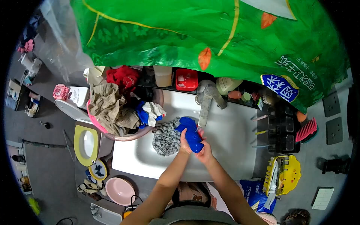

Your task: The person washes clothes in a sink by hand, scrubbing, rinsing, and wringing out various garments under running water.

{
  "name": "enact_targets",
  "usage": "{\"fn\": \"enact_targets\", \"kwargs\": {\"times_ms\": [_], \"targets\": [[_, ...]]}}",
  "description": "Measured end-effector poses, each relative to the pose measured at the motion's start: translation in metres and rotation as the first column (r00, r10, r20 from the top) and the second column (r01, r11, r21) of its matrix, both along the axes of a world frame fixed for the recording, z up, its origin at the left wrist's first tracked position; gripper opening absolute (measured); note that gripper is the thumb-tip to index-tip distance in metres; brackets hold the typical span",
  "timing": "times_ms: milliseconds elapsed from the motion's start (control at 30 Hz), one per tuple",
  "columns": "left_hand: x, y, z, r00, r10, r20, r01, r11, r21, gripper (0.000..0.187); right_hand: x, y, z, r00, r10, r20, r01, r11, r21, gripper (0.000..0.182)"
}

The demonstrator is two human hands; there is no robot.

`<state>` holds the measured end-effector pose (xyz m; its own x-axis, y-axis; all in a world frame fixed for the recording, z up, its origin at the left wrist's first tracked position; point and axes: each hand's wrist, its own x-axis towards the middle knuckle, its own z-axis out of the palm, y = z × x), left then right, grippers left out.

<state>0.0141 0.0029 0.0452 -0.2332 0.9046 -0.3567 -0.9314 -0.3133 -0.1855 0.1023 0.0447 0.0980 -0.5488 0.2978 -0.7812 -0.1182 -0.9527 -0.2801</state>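
A wet-looking blue cloth (pixel 190 132) is bunched between my two hands above the white sink (pixel 234 150). My left hand (pixel 184 142) grips its left side with the fingers closed. On its lower right end my right hand (pixel 204 152) is closed around it. A bit of red shows beside the cloth, too small to name. The grey faucet (pixel 205 108) points down just above the blue cloth. To the left, a black-and-white checkered cloth (pixel 166 138) lies crumpled in the basin, close to my left hand.
A pink basin (pixel 125 138) heaped with clothes (pixel 108 108) overlaps the sink's left side. Overhead hangs a large green plastic package (pixel 157 33). Behind the faucet stand a red container (pixel 186 79) and bottles. A yellow basket (pixel 287 174) is at right, a toilet (pixel 85 146) at left.
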Motion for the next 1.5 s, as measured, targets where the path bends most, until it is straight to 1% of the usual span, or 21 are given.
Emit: {"fn": "enact_targets", "kwargs": {"times_ms": [133, 167, 233, 333, 500, 533, 633, 733, 800, 867, 933, 967, 1033, 1067, 1100, 1200, 1233, 1333, 1367, 1467, 1500], "targets": [[-0.006, 0.006, -0.026, 0.988, -0.079, -0.133, 0.042, 0.964, -0.261, 0.032, 0.020, 0.026, -0.039, 0.961, 0.241, 0.136, -0.250, 0.967, 0.050, 0.027], [-0.005, 0.010, -0.035, 0.988, -0.046, -0.150, -0.011, 0.935, -0.355, 0.031, 0.022, 0.026, -0.041, 0.876, 0.255, 0.410, -0.429, 0.800, 0.420, 0.030], [-0.004, 0.014, -0.033, 0.987, 0.011, -0.162, -0.086, 0.880, -0.467, 0.026, 0.017, 0.021, -0.012, 0.635, -0.104, 0.765, -0.766, 0.046, 0.641, 0.037], [0.004, 0.019, -0.015, 0.989, 0.061, -0.135, -0.126, 0.829, -0.545, 0.019, 0.013, 0.012, 0.001, 0.691, -0.180, 0.700, -0.596, -0.691, 0.410, 0.061], [0.007, 0.021, -0.011, 0.973, -0.011, -0.233, -0.116, 0.844, -0.523, 0.022, 0.003, 0.030, -0.044, 0.537, -0.107, 0.837, -0.808, -0.350, 0.474, 0.043], [0.005, 0.016, -0.020, 0.955, -0.052, -0.292, -0.121, 0.831, -0.543, 0.023, 0.004, 0.034, -0.046, 0.537, 0.154, 0.830, -0.819, -0.140, 0.556, 0.041], [-0.011, 0.005, -0.013, 0.962, -0.166, -0.219, 0.083, 0.935, -0.344, 0.032, 0.004, 0.038, -0.055, 0.599, 0.630, 0.494, -0.801, 0.479, 0.360, 0.036], [-0.017, 0.001, -0.005, 0.958, -0.245, -0.149, 0.203, 0.946, -0.252, 0.037, 0.013, 0.025, -0.044, 0.795, 0.511, -0.327, -0.576, 0.805, -0.142, 0.036], [-0.017, 0.000, -0.015, 0.935, -0.268, -0.232, 0.239, 0.960, -0.147, 0.033, 0.018, 0.019, -0.044, 0.811, 0.437, -0.390, -0.541, 0.814, -0.213, 0.034], [-0.015, -0.001, -0.023, 0.901, -0.345, -0.263, 0.229, 0.893, -0.387, 0.032, 0.020, 0.017, -0.041, 0.816, 0.459, -0.352, -0.543, 0.818, -0.192, 0.033], [-0.018, -0.003, -0.024, 0.882, -0.423, -0.209, 0.254, 0.799, -0.546, 0.031, 0.011, 0.023, -0.018, 0.736, 0.677, 0.017, -0.677, 0.736, -0.024, 0.039], [-0.014, 0.003, -0.022, 0.890, -0.341, -0.301, 0.065, 0.751, -0.657, 0.027, 0.009, 0.025, -0.011, 0.657, 0.722, 0.216, -0.744, 0.667, 0.033, 0.042], [-0.010, 0.008, -0.012, 0.878, -0.305, -0.369, -0.108, 0.625, -0.774, 0.025, 0.013, 0.014, -0.025, 0.520, 0.340, 0.784, -0.854, 0.179, 0.489, 0.052], [-0.009, 0.010, -0.007, 0.865, -0.293, -0.406, -0.195, 0.549, -0.813, 0.025, 0.014, 0.009, -0.033, 0.500, -0.013, 0.866, -0.855, -0.168, 0.491, 0.056], [-0.006, 0.012, -0.003, 0.845, -0.340, -0.413, -0.228, 0.469, -0.853, 0.030, 0.014, 0.006, -0.028, 0.703, -0.042, 0.709, -0.640, -0.471, 0.607, 0.060], [0.006, 0.019, 0.017, 0.871, -0.316, -0.376, -0.242, 0.391, -0.888, 0.032, 0.001, -0.009, -0.011, 0.548, -0.228, 0.804, -0.759, -0.539, 0.364, 0.060], [0.014, 0.021, 0.012, 0.907, -0.165, -0.387, -0.264, 0.491, -0.830, 0.035, -0.006, 0.001, -0.026, 0.594, -0.353, 0.723, -0.750, -0.568, 0.339, 0.060], [0.012, 0.016, -0.006, 0.944, -0.014, -0.331, -0.246, 0.638, -0.730, 0.034, -0.008, 0.016, -0.044, 0.523, 0.060, 0.850, -0.839, -0.139, 0.526, 0.048], [0.009, 0.012, -0.016, 0.910, -0.077, -0.408, -0.269, 0.639, -0.721, 0.030, -0.004, 0.021, -0.071, 0.720, 0.171, 0.672, -0.648, -0.182, 0.740, 0.032], [-0.004, -0.006, -0.023, 0.918, -0.236, -0.319, 0.002, 0.806, -0.592, 0.031, 0.001, 0.022, -0.051, 0.525, 0.670, 0.524, -0.851, 0.407, 0.332, 0.022], [-0.009, -0.012, -0.015, 0.905, -0.285, -0.315, 0.077, 0.839, -0.538, 0.027, 0.005, 0.016, -0.046, 0.594, 0.767, 0.241, -0.803, 0.582, 0.127, 0.016]]}}
